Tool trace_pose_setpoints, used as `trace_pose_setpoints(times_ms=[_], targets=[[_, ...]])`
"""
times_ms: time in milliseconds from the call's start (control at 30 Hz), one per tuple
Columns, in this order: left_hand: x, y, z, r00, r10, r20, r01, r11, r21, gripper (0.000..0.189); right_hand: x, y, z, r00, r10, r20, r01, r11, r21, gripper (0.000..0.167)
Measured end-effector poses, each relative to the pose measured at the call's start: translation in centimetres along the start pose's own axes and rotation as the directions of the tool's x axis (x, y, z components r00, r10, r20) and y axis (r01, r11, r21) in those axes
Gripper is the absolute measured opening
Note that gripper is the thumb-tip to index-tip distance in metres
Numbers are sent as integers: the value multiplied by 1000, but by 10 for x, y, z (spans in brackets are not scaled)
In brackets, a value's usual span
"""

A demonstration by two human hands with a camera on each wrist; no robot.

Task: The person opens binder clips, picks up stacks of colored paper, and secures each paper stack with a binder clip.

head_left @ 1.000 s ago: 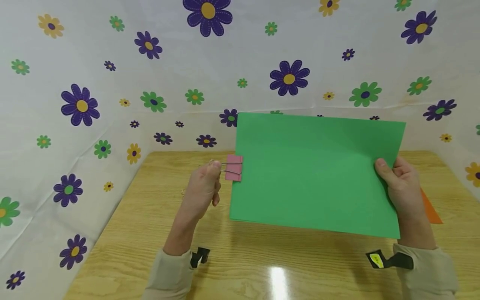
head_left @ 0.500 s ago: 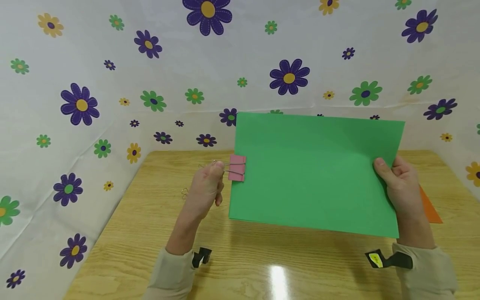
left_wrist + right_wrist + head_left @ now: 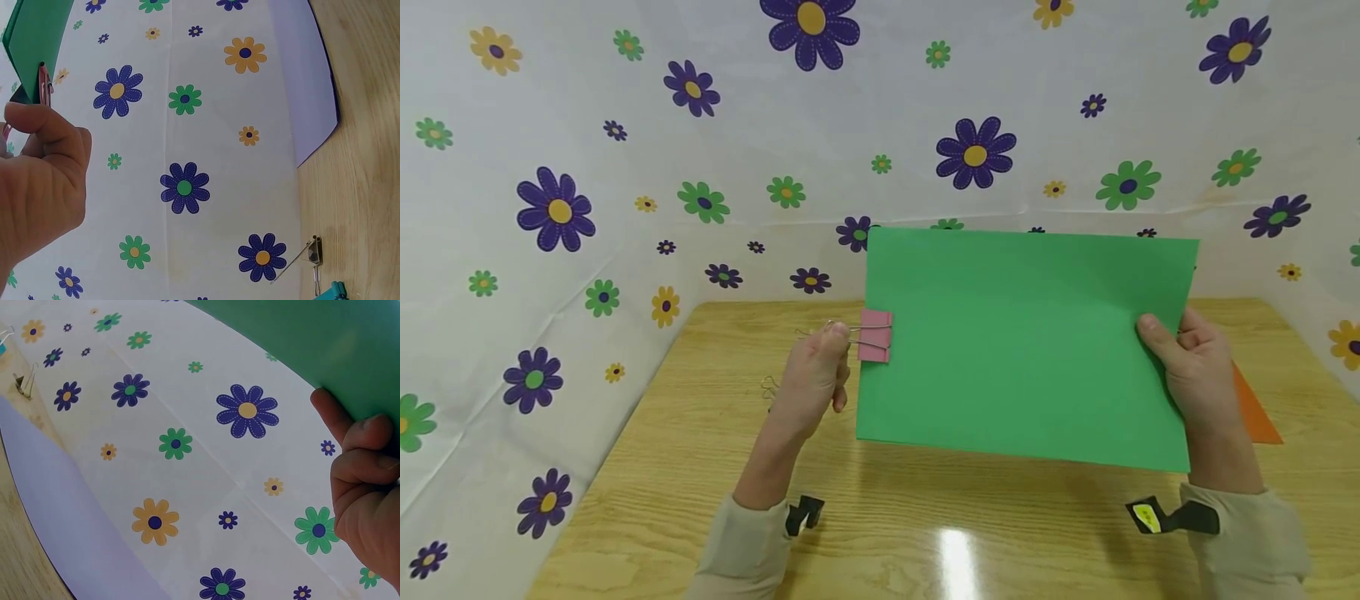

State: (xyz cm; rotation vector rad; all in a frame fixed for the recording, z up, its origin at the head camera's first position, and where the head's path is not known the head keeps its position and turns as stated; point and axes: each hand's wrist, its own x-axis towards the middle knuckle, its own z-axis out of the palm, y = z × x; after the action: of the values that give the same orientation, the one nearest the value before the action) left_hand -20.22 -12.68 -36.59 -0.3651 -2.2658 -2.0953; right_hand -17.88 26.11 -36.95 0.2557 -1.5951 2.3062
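Note:
Both hands hold up a wide rectangle of green paper (image 3: 1022, 350) over the wooden table, its face towards me. A pink binder clip (image 3: 876, 337) bites the paper's left edge near the middle. My left hand (image 3: 811, 375) pinches the clip's wire handles between thumb and curled fingers. On the other side my right hand (image 3: 1198, 375) grips the paper's right edge, thumb on the front and fingers behind. The left wrist view shows the pink clip (image 3: 45, 84) edge-on at the green paper's corner, just beyond the fingers.
Orange paper (image 3: 1255, 408) lies on the table (image 3: 700, 467) behind my right wrist. A pale purple sheet (image 3: 306, 94) shows in the left wrist view, with a dark binder clip (image 3: 314, 252) and a teal clip (image 3: 337, 292). Flower-printed cloth (image 3: 737, 150) hangs around the table.
The pink clip and left hand have shifted slightly right, so the clip sits further onto the paper. The paper and right hand have moved slightly left.

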Motion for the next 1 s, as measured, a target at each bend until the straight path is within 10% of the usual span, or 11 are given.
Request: trace_pose_setpoints(times_ms=[1000], targets=[[-2, 3, 0, 1000, -11, 19, 11, 1000, -25, 47, -4, 3, -1, 988, 4, 152, 0, 1000, -25, 31]])
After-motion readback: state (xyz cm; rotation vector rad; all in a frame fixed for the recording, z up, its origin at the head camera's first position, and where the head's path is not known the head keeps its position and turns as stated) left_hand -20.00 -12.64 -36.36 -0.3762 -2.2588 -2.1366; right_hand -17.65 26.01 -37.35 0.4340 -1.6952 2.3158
